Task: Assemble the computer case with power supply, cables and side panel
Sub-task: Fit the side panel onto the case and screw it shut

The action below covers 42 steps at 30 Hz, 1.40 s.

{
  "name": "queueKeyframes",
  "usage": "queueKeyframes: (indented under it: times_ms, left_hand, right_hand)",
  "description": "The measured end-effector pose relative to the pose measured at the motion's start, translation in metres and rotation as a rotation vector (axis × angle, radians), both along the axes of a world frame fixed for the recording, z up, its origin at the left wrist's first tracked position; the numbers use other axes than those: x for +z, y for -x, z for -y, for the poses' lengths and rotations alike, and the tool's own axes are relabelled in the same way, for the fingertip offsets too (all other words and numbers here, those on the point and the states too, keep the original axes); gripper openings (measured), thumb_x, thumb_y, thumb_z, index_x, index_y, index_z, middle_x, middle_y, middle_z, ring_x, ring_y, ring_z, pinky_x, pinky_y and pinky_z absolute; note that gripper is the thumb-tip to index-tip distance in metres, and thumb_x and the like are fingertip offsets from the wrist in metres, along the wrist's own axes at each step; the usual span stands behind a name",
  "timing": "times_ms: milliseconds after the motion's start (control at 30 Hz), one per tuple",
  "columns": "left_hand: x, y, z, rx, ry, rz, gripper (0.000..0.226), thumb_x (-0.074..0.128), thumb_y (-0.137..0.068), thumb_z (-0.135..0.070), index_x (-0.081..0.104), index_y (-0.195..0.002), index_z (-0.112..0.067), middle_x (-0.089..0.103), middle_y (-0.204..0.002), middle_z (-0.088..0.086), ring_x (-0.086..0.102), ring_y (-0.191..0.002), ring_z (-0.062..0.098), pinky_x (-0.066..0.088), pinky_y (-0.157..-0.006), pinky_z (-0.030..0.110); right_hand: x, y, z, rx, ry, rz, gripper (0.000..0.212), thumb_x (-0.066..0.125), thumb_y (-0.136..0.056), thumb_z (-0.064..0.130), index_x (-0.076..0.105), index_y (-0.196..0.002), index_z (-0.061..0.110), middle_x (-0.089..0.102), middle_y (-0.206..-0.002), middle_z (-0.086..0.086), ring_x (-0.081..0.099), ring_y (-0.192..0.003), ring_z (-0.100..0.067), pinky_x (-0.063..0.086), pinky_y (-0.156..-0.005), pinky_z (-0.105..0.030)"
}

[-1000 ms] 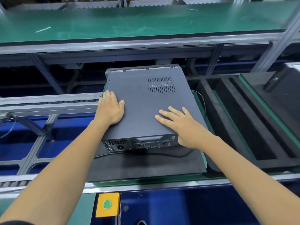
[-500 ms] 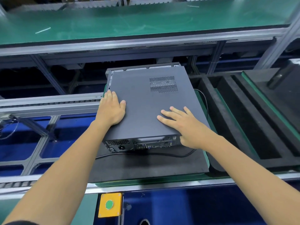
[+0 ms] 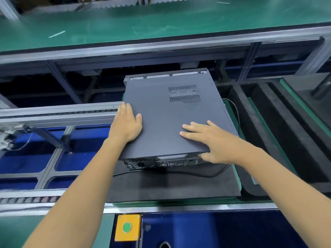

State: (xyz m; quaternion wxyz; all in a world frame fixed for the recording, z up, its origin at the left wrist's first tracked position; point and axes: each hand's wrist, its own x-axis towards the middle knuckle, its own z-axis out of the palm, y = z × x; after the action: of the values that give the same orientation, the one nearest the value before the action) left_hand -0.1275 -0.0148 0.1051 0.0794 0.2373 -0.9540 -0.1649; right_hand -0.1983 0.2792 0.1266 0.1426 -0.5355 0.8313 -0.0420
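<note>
A dark grey computer case (image 3: 157, 160) lies flat on a black foam mat (image 3: 172, 187), its rear ports facing me. The grey side panel (image 3: 161, 111) with a vent grille covers its top. My left hand (image 3: 126, 125) rests flat on the panel's left edge with fingers straight. My right hand (image 3: 209, 140) lies on the panel's near right corner, fingers spread on top and thumb hooked down over the rear edge. A black cable (image 3: 206, 174) runs from behind the case across the mat.
Black foam trays (image 3: 279, 133) with long slots stand to the right. A roller conveyor rail (image 3: 59, 111) runs off to the left. A green bench (image 3: 161, 24) spans the back. A yellow box with a green button (image 3: 127, 227) sits at the near edge.
The panel and both hands have slid slightly away from me along the case. My right thumb now hangs over the rear edge.
</note>
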Motion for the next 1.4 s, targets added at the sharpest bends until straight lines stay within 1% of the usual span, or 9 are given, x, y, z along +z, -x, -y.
queueKeyframes:
  times_ms: [133,433,633,767,1000,1167,1233,1300,1400]
  left_hand:
    - [0.001,0.002,0.001,-0.026,0.007,0.021,0.045,0.036,-0.098,-0.030,0.039,-0.125,0.006,0.032,-0.143,0.022,0.024,-0.137,0.034,0.023,-0.113,0.045]
    - [0.002,0.023,0.006,-0.004,0.127,0.089,0.055,0.031,-0.098,-0.034,0.033,-0.136,0.006,0.030,-0.146,0.023,0.025,-0.136,0.035,0.023,-0.113,0.046]
    - [0.002,0.029,0.009,0.005,0.106,0.119,0.065,0.025,-0.101,-0.037,0.012,-0.150,0.004,0.006,-0.159,0.021,0.004,-0.147,0.030,0.007,-0.120,0.042]
    - [-0.001,0.028,0.006,-0.001,0.155,0.102,0.062,0.024,-0.101,-0.035,0.019,-0.147,0.005,0.016,-0.155,0.024,0.013,-0.144,0.034,0.014,-0.118,0.044]
    - [-0.007,0.035,0.008,-0.009,0.138,0.101,0.062,0.021,-0.102,-0.037,0.012,-0.151,0.000,0.006,-0.159,0.019,0.001,-0.148,0.029,0.009,-0.119,0.044]
    - [-0.001,0.041,0.008,0.005,0.153,0.030,0.056,0.026,-0.100,-0.039,0.033,-0.140,0.000,0.028,-0.151,0.019,0.019,-0.141,0.032,0.021,-0.114,0.047]
    - [-0.001,0.029,0.005,0.014,0.147,0.005,0.058,0.033,-0.097,-0.047,0.040,-0.136,-0.005,0.032,-0.148,0.016,0.022,-0.138,0.034,0.026,-0.110,0.050]
    - [-0.004,0.012,0.004,-0.044,0.036,0.044,0.076,0.039,-0.090,-0.066,0.031,-0.146,-0.015,0.017,-0.158,0.008,0.009,-0.146,0.027,0.026,-0.110,0.053]
    - [-0.002,-0.003,0.004,-0.015,-0.108,0.050,0.101,0.049,-0.070,-0.084,0.026,-0.148,-0.023,0.009,-0.160,-0.001,0.018,-0.145,0.021,0.032,-0.107,0.051]
  right_hand:
    - [0.000,-0.006,-0.002,0.009,-0.051,-0.091,0.082,0.056,-0.094,0.024,0.008,-0.159,0.035,-0.002,-0.166,0.015,-0.002,-0.153,-0.009,0.003,-0.123,-0.044]
    - [0.008,0.012,0.009,-0.062,-0.018,0.038,0.074,0.064,-0.096,0.036,0.020,-0.156,0.039,0.005,-0.164,0.021,0.002,-0.152,-0.002,0.006,-0.125,-0.044]
    - [0.002,0.009,0.018,-0.082,0.016,-0.044,0.074,0.051,-0.094,0.059,0.019,-0.157,0.036,0.010,-0.166,0.013,0.007,-0.152,-0.008,0.007,-0.122,-0.045]
    - [-0.009,0.003,0.016,-0.102,0.035,-0.062,0.070,0.041,-0.099,0.056,0.012,-0.158,0.033,0.002,-0.167,0.010,-0.001,-0.153,-0.010,-0.001,-0.122,-0.045]
    - [-0.020,0.005,0.016,-0.084,0.021,-0.157,0.067,0.027,-0.101,0.054,0.003,-0.159,0.032,-0.006,-0.167,0.008,-0.007,-0.153,-0.012,-0.006,-0.122,-0.043]
    - [-0.010,0.017,0.006,-0.057,0.151,0.004,0.066,0.041,-0.101,0.050,0.016,-0.159,0.030,0.003,-0.167,0.007,0.000,-0.153,-0.008,-0.005,-0.123,-0.033]
    - [-0.011,0.023,-0.006,-0.041,0.124,-0.025,0.073,0.051,-0.099,0.049,0.013,-0.159,0.031,0.000,-0.167,0.003,-0.003,-0.154,-0.012,-0.007,-0.123,-0.031]
    - [-0.012,0.028,-0.011,-0.097,0.088,-0.043,0.079,0.055,-0.096,0.053,0.010,-0.158,0.036,-0.004,-0.168,0.000,-0.008,-0.154,-0.019,-0.010,-0.121,-0.033]
    - [-0.016,0.033,-0.012,-0.184,0.061,-0.097,0.087,0.051,-0.087,0.071,0.008,-0.157,0.043,-0.005,-0.168,-0.001,-0.012,-0.153,-0.026,-0.007,-0.122,-0.050]
